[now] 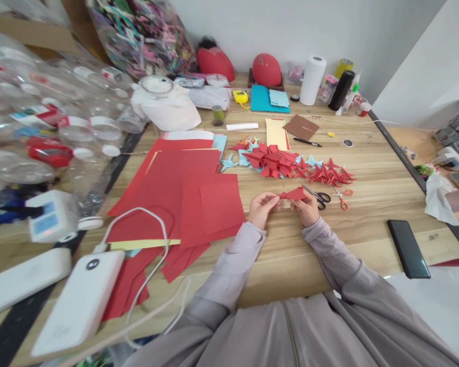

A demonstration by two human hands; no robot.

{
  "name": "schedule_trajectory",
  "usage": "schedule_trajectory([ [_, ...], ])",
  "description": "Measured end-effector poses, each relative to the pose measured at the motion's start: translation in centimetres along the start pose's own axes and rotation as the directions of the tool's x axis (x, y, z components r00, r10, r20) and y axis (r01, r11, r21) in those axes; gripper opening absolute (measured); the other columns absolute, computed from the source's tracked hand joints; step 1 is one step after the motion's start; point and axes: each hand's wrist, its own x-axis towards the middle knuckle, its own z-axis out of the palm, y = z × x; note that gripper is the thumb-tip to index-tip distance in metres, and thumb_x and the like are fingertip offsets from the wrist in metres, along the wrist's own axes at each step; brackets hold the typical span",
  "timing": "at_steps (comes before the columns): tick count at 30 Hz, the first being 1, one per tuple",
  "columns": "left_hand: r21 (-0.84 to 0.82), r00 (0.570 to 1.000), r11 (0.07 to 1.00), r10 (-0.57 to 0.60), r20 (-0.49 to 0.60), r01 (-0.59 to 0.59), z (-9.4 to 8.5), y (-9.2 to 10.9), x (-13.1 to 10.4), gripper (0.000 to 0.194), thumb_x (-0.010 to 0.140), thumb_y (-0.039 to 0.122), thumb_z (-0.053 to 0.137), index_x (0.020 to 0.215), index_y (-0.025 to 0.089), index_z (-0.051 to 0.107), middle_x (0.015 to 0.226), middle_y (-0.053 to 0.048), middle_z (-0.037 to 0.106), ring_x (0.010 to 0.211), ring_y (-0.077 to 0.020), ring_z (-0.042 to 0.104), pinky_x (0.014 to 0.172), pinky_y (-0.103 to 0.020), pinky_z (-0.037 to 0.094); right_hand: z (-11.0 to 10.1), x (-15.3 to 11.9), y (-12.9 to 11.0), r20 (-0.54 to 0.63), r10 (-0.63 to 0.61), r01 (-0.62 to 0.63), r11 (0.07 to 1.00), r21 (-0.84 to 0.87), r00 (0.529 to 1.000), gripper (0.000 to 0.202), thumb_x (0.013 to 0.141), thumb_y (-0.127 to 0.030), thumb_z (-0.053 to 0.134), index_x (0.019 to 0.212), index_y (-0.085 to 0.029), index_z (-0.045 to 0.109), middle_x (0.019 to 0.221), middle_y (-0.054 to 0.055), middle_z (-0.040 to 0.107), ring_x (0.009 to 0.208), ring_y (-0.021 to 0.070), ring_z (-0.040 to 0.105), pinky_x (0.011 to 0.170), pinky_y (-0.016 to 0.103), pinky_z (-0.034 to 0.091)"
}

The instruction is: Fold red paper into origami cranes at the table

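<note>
Between my two hands, just above the table, is a small folded piece of red paper (294,193). My left hand (263,208) pinches its left tip between thumb and fingers. At the other end, the thumb and fingers of my right hand (306,206) grip its right side. Black-handled scissors (322,198) lie right beside my right hand, with orange-handled scissors (343,198) a little farther right. Beyond my hands sits a pile of folded red paper stars (275,160), mixed with light blue ones (229,163). Large red paper sheets (164,193) are spread to the left of my left hand.
White power banks (80,300) with a cable (164,234) lie at the near left. Plastic bottles (80,127) crowd the left side. A phone (408,248) rests at the right. Along the back are a paper roll (312,80), a tape measure (240,97) and blue paper (260,99).
</note>
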Motion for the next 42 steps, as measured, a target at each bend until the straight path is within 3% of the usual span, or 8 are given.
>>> schedule_trajectory([
  [4, 0.001, 0.999, 1.0, 0.018, -0.033, -0.018, 0.0, -0.1, 0.2, 0.03, 0.056, 0.035, 0.077, 0.07, 0.014, 0.061, 0.054, 0.003, 0.06, 0.045, -0.0089, 0.055, 0.05, -0.022, 0.044, -0.3, 0.0, -0.5, 0.023, -0.026, 0.027, 0.996, -0.083, 0.999, 0.008, 0.06, -0.021, 0.071, 0.063, -0.017, 0.065, 0.057, -0.001, 0.061, 0.045, 0.0097, 0.049, 0.046, 0.025, 0.04],
  [8, -0.089, 0.998, 0.996, 0.001, -0.069, -0.007, 0.1, 0.2, 0.4, 0.031, 0.054, 0.034, 0.076, 0.069, 0.014, 0.058, 0.052, 0.003, 0.059, 0.043, -0.0091, 0.053, 0.049, -0.023, 0.043, -0.6, -0.1, -0.8, 0.049, -0.009, 0.019, 0.981, -0.192, 0.999, 0.013, 0.066, -0.029, 0.068, 0.062, -0.016, 0.066, 0.057, 0.0, 0.063, 0.044, 0.0097, 0.05, 0.047, 0.025, 0.042],
  [14, -0.209, 0.997, 0.978, -0.032, -0.074, 0.016, -0.1, 0.9, 0.8, 0.02, 0.052, 0.022, 0.07, 0.065, 0.014, 0.057, 0.05, 0.003, 0.058, 0.043, -0.0093, 0.052, 0.048, -0.023, 0.042, -0.7, -0.1, -0.6, 0.11, -0.022, 0.056, 0.947, -0.316, 0.994, 0.019, 0.064, -0.032, 0.067, 0.055, -0.016, 0.062, 0.048, -0.001, 0.058, 0.043, 0.01, 0.049, 0.044, 0.024, 0.04],
  [20, -0.254, 0.997, 0.967, -0.02, -0.075, 0.0, -0.5, 0.7, 1.2, 0.006, 0.056, 0.02, 0.057, 0.058, 0.016, 0.053, 0.037, 0.007, 0.043, 0.033, -0.0068, 0.038, 0.038, -0.02, 0.03, -0.1, -0.7, 0.0, 0.0, -0.157, 0.149, 0.934, -0.324, 0.988, 0.012, 0.059, -0.025, 0.07, 0.063, -0.017, 0.062, 0.055, -0.002, 0.059, 0.049, 0.0097, 0.051, 0.048, 0.022, 0.042],
  [24, -0.254, 0.996, 0.967, -0.032, -0.081, 0.011, -0.7, 0.9, 1.4, 0.008, 0.056, 0.02, 0.057, 0.056, 0.016, 0.05, 0.038, 0.007, 0.042, 0.033, -0.0062, 0.037, 0.037, -0.019, 0.028, 0.4, -1.3, -0.4, 0.156, -0.156, 0.212, 0.856, -0.472, 0.975, 0.012, 0.06, -0.025, 0.07, 0.062, -0.016, 0.061, 0.054, -0.001, 0.059, 0.049, 0.0102, 0.051, 0.048, 0.022, 0.043],
  [32, -0.295, 0.99, 0.955, -0.048, -0.134, 0.007, -1.3, 1.1, 1.8, 0.007, 0.056, 0.02, 0.056, 0.056, 0.017, 0.049, 0.038, 0.008, 0.04, 0.032, -0.0063, 0.036, 0.036, -0.019, 0.028, 1.8, -2.0, -0.5, 0.192, -0.296, 0.35, 0.718, -0.601, 0.936, 0.013, 0.072, -0.027, 0.06, 0.071, -0.016, 0.065, 0.053, -0.001, 0.058, 0.048, 0.0096, 0.05, 0.049, 0.022, 0.043],
  [38, -0.356, 0.967, 0.932, -0.022, -0.254, -0.072, -1.5, 1.2, 2.2, 0.022, 0.055, 0.021, 0.062, 0.075, 0.017, 0.055, 0.048, 0.006, 0.053, 0.035, -0.0065, 0.042, 0.039, -0.02, 0.033, 2.2, -1.2, -0.4, 0.095, -0.405, 0.353, 0.631, -0.691, 0.909, 0.016, 0.073, -0.026, 0.055, 0.063, -0.016, 0.062, 0.054, 0.0, 0.058, 0.049, 0.0098, 0.049, 0.05, 0.022, 0.042],
  [42, -0.363, 0.951, 0.929, -0.05, -0.305, -0.068, -1.6, 1.3, 2.3, 0.03, 0.055, 0.022, 0.062, 0.083, 0.017, 0.053, 0.054, 0.005, 0.058, 0.037, -0.0071, 0.045, 0.042, -0.021, 0.036, 3.6, 1.1, -0.3, 0.011, -0.465, 0.31, 0.571, -0.761, 0.885, 0.021, 0.076, -0.03, 0.052, 0.065, -0.016, 0.063, 0.052, 0.0, 0.057, 0.048, 0.0107, 0.049, 0.051, 0.023, 0.041],
])
